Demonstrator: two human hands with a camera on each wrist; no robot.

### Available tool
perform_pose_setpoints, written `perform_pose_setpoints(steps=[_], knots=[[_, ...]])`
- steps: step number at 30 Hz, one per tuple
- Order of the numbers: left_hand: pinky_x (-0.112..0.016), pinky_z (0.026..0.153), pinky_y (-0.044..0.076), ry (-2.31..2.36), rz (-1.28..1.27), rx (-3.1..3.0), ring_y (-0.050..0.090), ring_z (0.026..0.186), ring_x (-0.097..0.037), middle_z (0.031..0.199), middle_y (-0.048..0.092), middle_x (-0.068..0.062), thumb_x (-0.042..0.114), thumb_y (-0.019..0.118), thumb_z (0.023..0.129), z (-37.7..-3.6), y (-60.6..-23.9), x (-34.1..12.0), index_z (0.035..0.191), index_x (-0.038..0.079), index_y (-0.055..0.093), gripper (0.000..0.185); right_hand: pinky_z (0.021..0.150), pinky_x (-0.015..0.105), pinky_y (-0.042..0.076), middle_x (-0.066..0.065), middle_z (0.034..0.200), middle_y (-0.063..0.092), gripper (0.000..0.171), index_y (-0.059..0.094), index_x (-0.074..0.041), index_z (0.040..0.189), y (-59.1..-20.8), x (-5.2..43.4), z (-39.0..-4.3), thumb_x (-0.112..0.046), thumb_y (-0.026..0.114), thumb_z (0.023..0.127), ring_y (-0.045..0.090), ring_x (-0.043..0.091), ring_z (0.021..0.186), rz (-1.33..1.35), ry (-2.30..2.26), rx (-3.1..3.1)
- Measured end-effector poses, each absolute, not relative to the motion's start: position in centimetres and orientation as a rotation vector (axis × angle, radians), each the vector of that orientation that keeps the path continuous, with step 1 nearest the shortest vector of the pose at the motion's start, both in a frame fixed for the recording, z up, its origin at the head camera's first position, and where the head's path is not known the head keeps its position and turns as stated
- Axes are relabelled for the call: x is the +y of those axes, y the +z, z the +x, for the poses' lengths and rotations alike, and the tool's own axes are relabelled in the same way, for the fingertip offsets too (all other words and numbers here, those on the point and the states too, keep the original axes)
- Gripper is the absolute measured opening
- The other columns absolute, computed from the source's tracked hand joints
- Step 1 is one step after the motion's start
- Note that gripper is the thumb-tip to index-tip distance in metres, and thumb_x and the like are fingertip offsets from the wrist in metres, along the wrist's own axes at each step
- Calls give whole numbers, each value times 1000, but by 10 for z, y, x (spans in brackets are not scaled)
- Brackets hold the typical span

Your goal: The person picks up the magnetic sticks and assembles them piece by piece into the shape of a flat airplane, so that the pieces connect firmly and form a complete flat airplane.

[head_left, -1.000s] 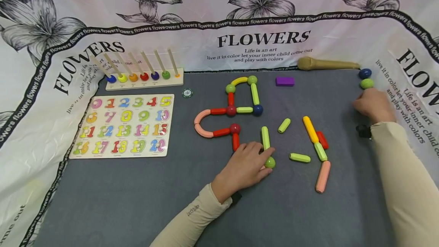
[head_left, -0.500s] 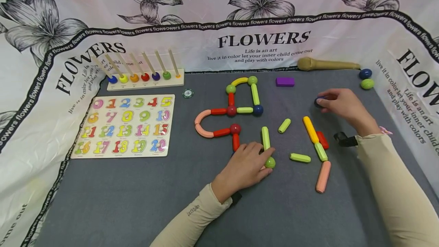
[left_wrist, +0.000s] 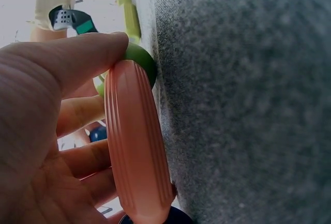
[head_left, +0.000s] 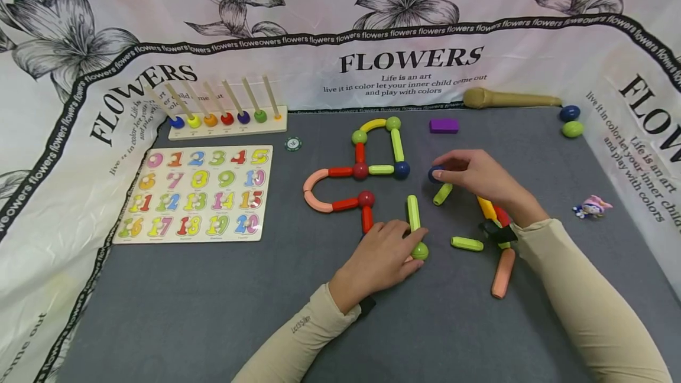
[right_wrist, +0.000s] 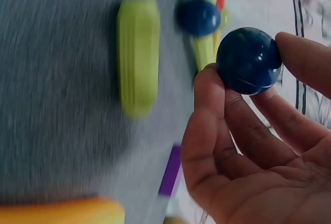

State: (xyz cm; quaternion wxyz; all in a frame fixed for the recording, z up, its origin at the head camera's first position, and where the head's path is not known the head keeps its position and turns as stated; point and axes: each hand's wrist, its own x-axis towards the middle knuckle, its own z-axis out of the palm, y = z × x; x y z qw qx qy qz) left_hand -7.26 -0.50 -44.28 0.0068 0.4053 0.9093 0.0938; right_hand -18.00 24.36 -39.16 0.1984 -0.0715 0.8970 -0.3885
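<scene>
My right hand (head_left: 481, 179) pinches a dark blue ball (right_wrist: 248, 61) between thumb and fingertips, above the table by a short green rod (head_left: 442, 195). My left hand (head_left: 376, 262) holds a pink rod (left_wrist: 135, 141), thumb at its end beside a green ball (head_left: 420, 251); the palm hides most of this rod from the head view. An upright green rod (head_left: 413, 211) meets that green ball. A dark ball (left_wrist: 178, 216) sits at the pink rod's other end. Beyond lies a joined figure of red, pink, green and yellow rods with balls, including a red ball (head_left: 366, 198).
Loose pieces include a green rod (head_left: 467, 244), a pink rod (head_left: 502, 273) and a partly covered yellow rod (head_left: 486, 208). Around them are a purple block (head_left: 444, 126), number board (head_left: 186, 235), peg stand (head_left: 268, 125), poker chip (head_left: 292, 143), small figurine (head_left: 592, 207) and wooden stick (head_left: 511, 98).
My right hand has come left from the table's right side, carrying the dark blue ball, and the figurine there is now uncovered. My left hand stays in place.
</scene>
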Motion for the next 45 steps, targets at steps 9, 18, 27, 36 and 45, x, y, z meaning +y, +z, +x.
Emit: perform_pose_setpoints(steps=[9, 18, 27, 36, 45], knots=[[-36, 100, 51, 281, 1293, 2855, 62, 120, -17, 127, 69, -3, 49, 71, 103, -73, -443, -6, 150, 19, 64, 56, 88, 42, 51, 14, 122, 72, 36, 73, -3, 129, -406, 215, -177, -30, 71, 106, 65, 27, 103, -319, -1114, 2487], [-33, 98, 52, 304, 1336, 2868, 64, 115, -16, 122, 69, -2, 48, 72, 103, -75, -445, -7, 148, 18, 65, 55, 82, 41, 52, 12, 115, 74, 29, 74, -2, 124, -417, 207, -179, -26, 69, 107, 65, 26, 95, -373, -1087, 2517], [-34, 101, 51, 284, 1309, 2845, 63, 119, -18, 126, 69, -4, 49, 72, 103, -74, -443, -5, 151, 18, 64, 57, 79, 39, 52, 11, 109, 74, 27, 74, -2, 122, -418, 208, -179, -23, 69, 107, 64, 25, 90, -399, -1071, 2527], [-32, 99, 51, 291, 1320, 2859, 62, 118, -16, 125, 68, -3, 49, 72, 103, -71, -446, -3, 149, 19, 65, 56, 82, 43, 53, 14, 116, 73, 31, 73, -1, 127, -416, 230, -177, -25, 61, 111, 65, 26, 94, -375, -1031, 2618], [-31, 93, 52, 335, 1302, 2852, 61, 109, -15, 118, 67, -2, 47, 73, 102, -73, -447, -3, 147, 18, 67, 54, 99, 60, 50, 23, 126, 70, 29, 69, 6, 131, -408, 260, -169, -7, 66, 105, 64, 39, 116, -481, -925, 2641]])
